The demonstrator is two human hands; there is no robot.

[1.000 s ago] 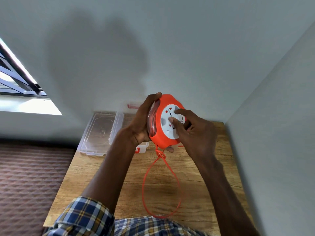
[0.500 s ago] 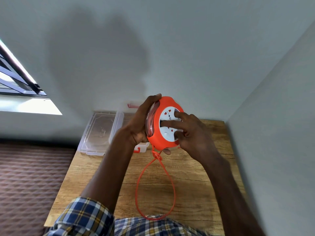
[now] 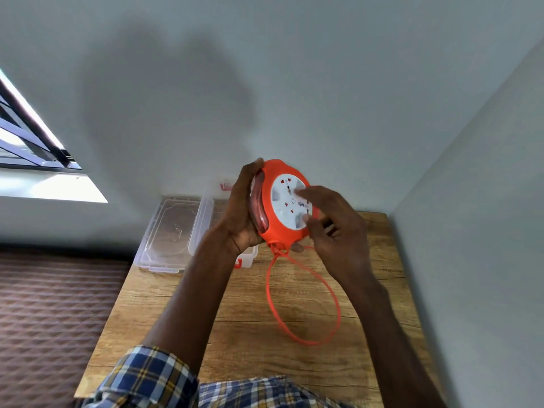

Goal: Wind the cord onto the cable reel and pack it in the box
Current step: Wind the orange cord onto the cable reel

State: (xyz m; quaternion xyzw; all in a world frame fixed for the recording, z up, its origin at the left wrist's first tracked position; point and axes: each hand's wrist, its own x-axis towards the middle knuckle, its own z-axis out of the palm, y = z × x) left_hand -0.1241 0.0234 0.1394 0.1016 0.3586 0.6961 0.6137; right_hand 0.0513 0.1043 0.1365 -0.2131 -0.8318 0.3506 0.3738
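Lid point(image 3: 172, 231) of clear plastic lies at ten o'clock on the wooden table point(image 3: 241, 313), and just to its right sits the clear box point(image 3: 246, 259), mostly hidden behind your left wrist; your left hand point(image 3: 243, 210) is curled round the rim of the orange cable reel point(image 3: 272, 228), thumb over the top edge, holding it upright above the table at twelve o'clock; your right hand point(image 3: 338, 234) has its fingers bent onto the white socket face, pressing it as if to turn it, though whether they hook into a recess you cannot tell from this view; the unwound cord point(image 3: 304, 307) hangs from the reel's lower edge and loops across the table toward five o'clock. Judged by its look, the reel is a light, rigid plastic shell, smooth enough to slip, so keep hold by the rim; the cord is thin and limp, likely to kink or snag at the slot, so you may need to guide it in as you wind.
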